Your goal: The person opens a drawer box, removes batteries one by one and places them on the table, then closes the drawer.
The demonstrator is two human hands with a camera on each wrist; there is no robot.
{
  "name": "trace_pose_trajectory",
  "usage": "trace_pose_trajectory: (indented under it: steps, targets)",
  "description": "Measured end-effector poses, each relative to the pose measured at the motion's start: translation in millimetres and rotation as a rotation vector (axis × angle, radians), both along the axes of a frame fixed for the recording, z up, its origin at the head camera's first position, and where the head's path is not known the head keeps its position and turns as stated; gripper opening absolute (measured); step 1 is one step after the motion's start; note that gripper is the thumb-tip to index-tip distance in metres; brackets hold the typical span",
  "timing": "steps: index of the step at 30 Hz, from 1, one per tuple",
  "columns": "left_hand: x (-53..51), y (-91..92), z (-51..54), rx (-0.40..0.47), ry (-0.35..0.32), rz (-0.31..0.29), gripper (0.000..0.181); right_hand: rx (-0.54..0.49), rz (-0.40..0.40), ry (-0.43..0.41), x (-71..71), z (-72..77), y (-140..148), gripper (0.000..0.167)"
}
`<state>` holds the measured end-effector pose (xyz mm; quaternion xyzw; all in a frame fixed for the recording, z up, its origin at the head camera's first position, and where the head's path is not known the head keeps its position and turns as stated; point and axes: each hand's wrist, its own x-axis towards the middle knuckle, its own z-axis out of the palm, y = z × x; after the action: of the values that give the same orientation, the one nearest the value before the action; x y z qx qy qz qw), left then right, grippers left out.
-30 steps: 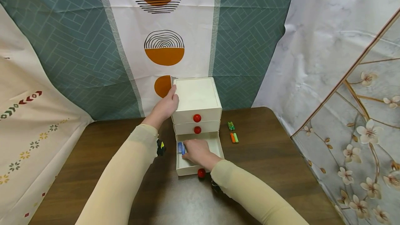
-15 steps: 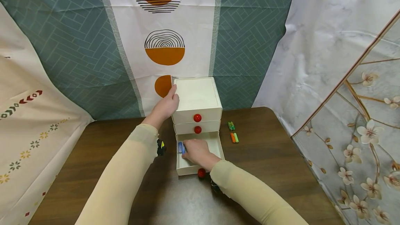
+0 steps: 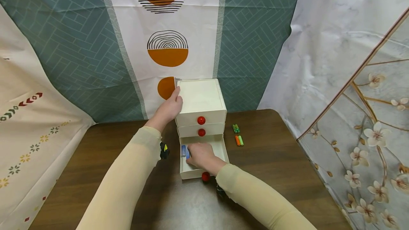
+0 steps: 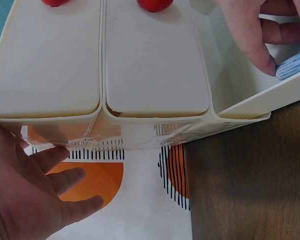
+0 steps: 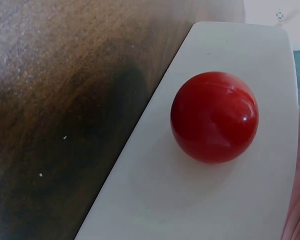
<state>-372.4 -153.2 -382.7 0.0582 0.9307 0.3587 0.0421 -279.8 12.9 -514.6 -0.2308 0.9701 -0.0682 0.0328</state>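
A white cabinet of small drawers (image 3: 202, 97) stands against the back cloth, its lowest drawer (image 3: 220, 146) pulled out. My left hand (image 3: 170, 109) steadies the cabinet's left side, thumb at the top edge. In the left wrist view its fingers (image 4: 70, 180) are spread and loosely bent. Inside the drawer, my right hand (image 3: 202, 156) pinches a blue battery (image 3: 187, 154), mostly covered by the fingers. Another blue battery (image 3: 183, 151) lies along the drawer's left wall. The right wrist view shows the drawer's red knob (image 5: 214, 117), with a strip of palm at the edge.
Right of the cabinet lie a pair of green batteries (image 3: 236, 128) and, nearer, an orange battery (image 3: 238, 141) beside a light green battery (image 3: 241, 140). The two upper drawers, with red knobs (image 3: 201, 120), are closed. Patterned cloths surround the brown table (image 3: 271, 159).
Both hands stay nearly still. The blue battery at my right fingers has shifted slightly right, leaving a small gap to the one by the wall.
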Motion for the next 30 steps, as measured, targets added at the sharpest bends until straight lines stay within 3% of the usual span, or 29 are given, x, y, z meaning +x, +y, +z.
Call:
trace_pose_trajectory:
  steps: [6, 13, 22, 30]
  targets:
    - [-1.0, -0.7, -1.2, 0.002, -0.007, -0.002, 0.068, -0.003, 0.008, 0.016, 1.7, 0.8, 2, 0.032]
    - [-2.7, -1.2, -4.0, 0.017, 0.032, -0.013, 0.068, -0.026, 0.024, 0.058, 5.7, 6.5, 8, 0.033]
    - [-1.8, -3.0, -4.3, 0.027, 0.024, -0.017, 0.068, -0.082, 0.018, 0.021, 11.7, 17.6, 18, 0.022]
    - [-1.1, -2.8, -3.5, 0.03, 0.009, -0.03, 0.068, -0.142, 0.049, 0.044, 20.2, 24.6, 29, 0.022]
